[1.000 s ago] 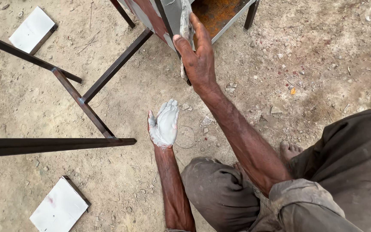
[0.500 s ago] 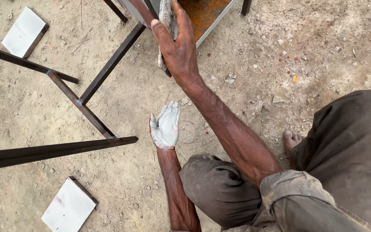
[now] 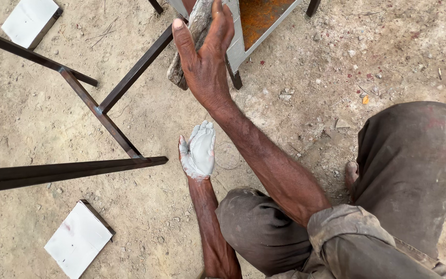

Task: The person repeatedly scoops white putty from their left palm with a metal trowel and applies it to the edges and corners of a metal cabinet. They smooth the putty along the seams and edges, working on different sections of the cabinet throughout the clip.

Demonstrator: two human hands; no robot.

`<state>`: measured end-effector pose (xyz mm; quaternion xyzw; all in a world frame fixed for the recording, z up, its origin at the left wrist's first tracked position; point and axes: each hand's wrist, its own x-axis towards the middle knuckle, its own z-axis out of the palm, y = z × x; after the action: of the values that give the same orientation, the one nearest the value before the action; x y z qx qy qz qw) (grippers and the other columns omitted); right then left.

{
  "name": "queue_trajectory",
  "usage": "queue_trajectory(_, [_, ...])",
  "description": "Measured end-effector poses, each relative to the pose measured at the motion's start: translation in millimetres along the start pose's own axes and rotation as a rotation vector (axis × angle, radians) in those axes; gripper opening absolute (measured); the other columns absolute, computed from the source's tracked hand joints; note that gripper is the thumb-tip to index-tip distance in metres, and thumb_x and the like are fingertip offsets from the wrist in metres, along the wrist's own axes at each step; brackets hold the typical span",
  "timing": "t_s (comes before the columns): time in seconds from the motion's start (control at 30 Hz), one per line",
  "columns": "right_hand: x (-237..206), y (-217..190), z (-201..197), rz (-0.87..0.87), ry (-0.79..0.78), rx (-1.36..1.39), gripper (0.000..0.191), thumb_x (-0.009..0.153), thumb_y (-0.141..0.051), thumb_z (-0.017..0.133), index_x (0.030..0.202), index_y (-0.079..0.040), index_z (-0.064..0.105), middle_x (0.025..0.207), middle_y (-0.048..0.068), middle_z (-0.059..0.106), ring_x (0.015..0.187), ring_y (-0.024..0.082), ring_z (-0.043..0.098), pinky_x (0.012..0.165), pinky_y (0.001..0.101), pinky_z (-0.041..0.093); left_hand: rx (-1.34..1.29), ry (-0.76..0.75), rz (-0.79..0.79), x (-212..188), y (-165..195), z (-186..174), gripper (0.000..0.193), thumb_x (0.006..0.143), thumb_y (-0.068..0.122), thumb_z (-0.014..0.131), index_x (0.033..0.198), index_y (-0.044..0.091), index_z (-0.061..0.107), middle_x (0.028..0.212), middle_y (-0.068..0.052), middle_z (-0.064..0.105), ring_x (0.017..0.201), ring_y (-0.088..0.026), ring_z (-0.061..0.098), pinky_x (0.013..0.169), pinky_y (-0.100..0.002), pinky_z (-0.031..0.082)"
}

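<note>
My right hand [image 3: 206, 62] reaches forward and is shut on a rough grey pad [image 3: 180, 66], pressing it against the grey-painted edge of a metal frame [image 3: 237, 47] with a rusty orange inner face. My left hand [image 3: 198, 151] is held palm up and slightly cupped over the dirt floor, its palm and fingers coated in pale grey paste. It grips nothing. My knees and worn grey-brown trousers [image 3: 414, 170] fill the lower right.
Dark metal bars [image 3: 99, 111] of a frame lie across the left, joined at a corner, with one long bar [image 3: 63, 173] running in from the left edge. White square tiles lie on the dirt at the top left [image 3: 29, 20] and bottom left [image 3: 78, 238].
My right hand with the pad has shifted a little left along the grey frame edge. My left hand has kept its palm-up pose.
</note>
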<state>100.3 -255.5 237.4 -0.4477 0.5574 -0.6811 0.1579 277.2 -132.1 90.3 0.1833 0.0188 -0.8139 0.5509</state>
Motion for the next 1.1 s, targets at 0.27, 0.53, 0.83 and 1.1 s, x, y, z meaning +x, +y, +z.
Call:
queue_trajectory(0.27, [-17, -48, -32, -0.081, -0.184, -0.051, 0.086, 0.118, -0.038, 0.058, 0.161, -0.003, -0.007, 0.156, 0.034, 0.012, 0.153, 0.056, 0.024, 0.114, 0.0603, 0.053, 0.214, -0.055, 0.251, 1, 16, 75, 0.079, 0.103, 0.044, 0.055, 0.157, -0.005, 0.026, 0.168, -0.025, 0.027, 0.155, -0.039, 0.030, 0.127, -0.050, 0.031])
queue_trajectory(0.53, [-70, 7, -182, 0.805, -0.755, 1.532, 0.067, 0.101, -0.028, 0.062, 0.157, -0.002, 0.034, 0.114, 0.022, 0.058, 0.078, 0.023, 0.063, 0.057, 0.0353, 0.058, -0.370, -0.891, -0.313, -4, -16, 92, 0.083, 0.108, 0.055, 0.044, 0.166, -0.003, 0.027, 0.172, -0.023, 0.034, 0.158, -0.039, 0.039, 0.117, -0.055, 0.045])
queue_trajectory(0.83, [-108, -2, -166, 0.071, -1.086, -0.222, 0.089, 0.077, -0.020, 0.064, 0.161, -0.023, 0.034, 0.173, 0.010, 0.023, 0.142, 0.031, 0.047, 0.109, 0.0506, 0.055, -0.312, -0.385, 0.218, 31, -41, 91, 0.093, 0.105, 0.055, 0.047, 0.162, -0.009, 0.013, 0.170, -0.029, 0.018, 0.157, -0.042, 0.023, 0.129, -0.054, 0.025])
queue_trajectory(1.1, [-90, 32, -188, 0.286, -0.989, -0.215, 0.085, 0.085, -0.014, 0.070, 0.164, -0.022, 0.036, 0.171, 0.011, 0.028, 0.127, 0.035, 0.045, 0.094, 0.0534, 0.049, 0.098, -0.481, 0.257, 32, 5, 116, 0.096, 0.102, 0.063, 0.044, 0.164, -0.006, 0.017, 0.172, -0.027, 0.021, 0.160, -0.042, 0.025, 0.134, -0.052, 0.024])
